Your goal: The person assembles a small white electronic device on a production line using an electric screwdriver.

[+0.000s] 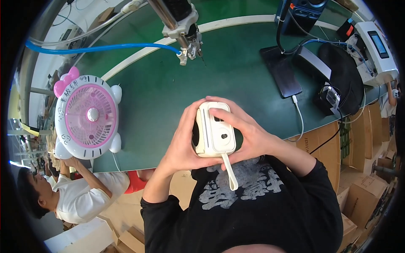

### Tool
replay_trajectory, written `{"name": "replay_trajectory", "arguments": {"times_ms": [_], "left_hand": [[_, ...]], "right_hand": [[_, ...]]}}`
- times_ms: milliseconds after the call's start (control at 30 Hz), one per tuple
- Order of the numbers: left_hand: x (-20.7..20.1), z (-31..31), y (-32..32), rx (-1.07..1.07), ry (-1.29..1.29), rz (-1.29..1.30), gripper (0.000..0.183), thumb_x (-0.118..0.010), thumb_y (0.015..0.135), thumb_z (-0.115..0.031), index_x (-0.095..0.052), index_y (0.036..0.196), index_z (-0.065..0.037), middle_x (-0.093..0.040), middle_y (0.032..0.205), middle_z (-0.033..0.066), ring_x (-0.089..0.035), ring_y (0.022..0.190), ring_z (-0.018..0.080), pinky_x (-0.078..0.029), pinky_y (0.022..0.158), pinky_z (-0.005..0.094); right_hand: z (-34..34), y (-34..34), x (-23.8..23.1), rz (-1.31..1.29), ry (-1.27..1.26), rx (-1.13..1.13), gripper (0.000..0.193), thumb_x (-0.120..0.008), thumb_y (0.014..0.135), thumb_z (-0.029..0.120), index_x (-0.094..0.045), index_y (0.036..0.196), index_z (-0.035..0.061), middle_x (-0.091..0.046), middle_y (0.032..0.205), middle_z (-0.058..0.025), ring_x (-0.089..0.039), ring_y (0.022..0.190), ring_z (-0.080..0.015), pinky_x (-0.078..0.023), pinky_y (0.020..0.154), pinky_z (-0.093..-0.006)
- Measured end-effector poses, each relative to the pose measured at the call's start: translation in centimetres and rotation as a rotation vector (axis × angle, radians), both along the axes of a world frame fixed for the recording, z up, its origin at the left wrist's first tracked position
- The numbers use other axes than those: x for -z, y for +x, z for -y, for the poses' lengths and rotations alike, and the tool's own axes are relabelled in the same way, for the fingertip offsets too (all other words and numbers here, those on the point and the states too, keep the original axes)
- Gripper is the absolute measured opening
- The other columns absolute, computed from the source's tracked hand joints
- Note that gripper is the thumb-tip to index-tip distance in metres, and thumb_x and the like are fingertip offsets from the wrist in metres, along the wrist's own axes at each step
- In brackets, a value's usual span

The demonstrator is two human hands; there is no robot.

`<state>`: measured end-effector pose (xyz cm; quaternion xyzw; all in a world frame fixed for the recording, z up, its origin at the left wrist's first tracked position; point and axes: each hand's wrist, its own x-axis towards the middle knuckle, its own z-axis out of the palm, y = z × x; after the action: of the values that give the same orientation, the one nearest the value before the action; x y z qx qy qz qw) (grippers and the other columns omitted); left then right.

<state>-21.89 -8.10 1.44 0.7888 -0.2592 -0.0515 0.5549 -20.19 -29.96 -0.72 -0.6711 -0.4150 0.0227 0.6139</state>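
Note:
Both my hands are wrapped round a small cream-coloured boxy device point(207, 137) with rounded corners, close to my chest over the table's near edge. My left hand point(181, 141) grips its left side, where part of a round black area shows. Fingers of my right hand point(249, 131) curl round the right side, one lying across the upper face near a dark opening. Lower on that face is a small dark hole in a round recess. A cream wrist strap point(230, 175) hangs from the bottom end toward my black shirt. I cannot tell the device's exact kind.
A pink and white fan point(86, 116) stands on the green table point(160, 90)'s left. A metal tool point(183, 33) with a blue hose hangs above. Right: a black phone point(282, 71), white cable, black adapter, white screened instrument point(376, 52), cardboard boxes point(365, 198). Another person point(84, 192) sits left.

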Motion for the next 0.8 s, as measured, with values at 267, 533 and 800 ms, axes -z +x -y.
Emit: {"name": "replay_trajectory", "arguments": {"times_ms": [267,533,800], "left_hand": [[-0.5,-0.4,-0.6,0.037,0.147,0.033,0.135,-0.099,0.044,-0.044,-0.027,0.15,0.001,-0.039,0.145,0.0216,-0.04,0.136,0.0387,-0.035,0.111,0.0471],[-0.8,-0.6,-1.3,-0.008,0.165,-0.007,0.134,-0.098,0.045,-0.046,-0.029,0.149,0.001,-0.041,0.144,0.022,-0.042,0.135,0.0398,-0.036,0.11,0.0475],[-2.0,-0.4,-1.6,-0.019,0.236,0.117,0.131,-0.098,0.048,-0.045,-0.029,0.149,0.001,-0.043,0.143,0.0224,-0.045,0.132,0.0406,-0.038,0.108,0.0478]], "right_hand": [[-0.7,-0.4,2.1,0.068,0.078,0.098,0.101,-0.096,0.055,0.037,-0.052,0.141,0.0061,-0.039,0.147,-0.0312,-0.048,0.132,-0.0432,-0.044,0.105,-0.0473],[-0.9,-0.5,1.5,0.02,0.112,0.077,0.085,-0.088,0.062,0.016,-0.055,0.14,0.01,-0.042,0.146,-0.0262,-0.048,0.133,-0.0405,-0.047,0.104,-0.0443],[-1.0,0.3,2.2,0.171,0.186,0.078,0.091,-0.092,0.062,0.037,-0.053,0.138,0.0028,-0.045,0.138,-0.0386,-0.053,0.126,-0.0479,-0.05,0.099,-0.0484]]}}
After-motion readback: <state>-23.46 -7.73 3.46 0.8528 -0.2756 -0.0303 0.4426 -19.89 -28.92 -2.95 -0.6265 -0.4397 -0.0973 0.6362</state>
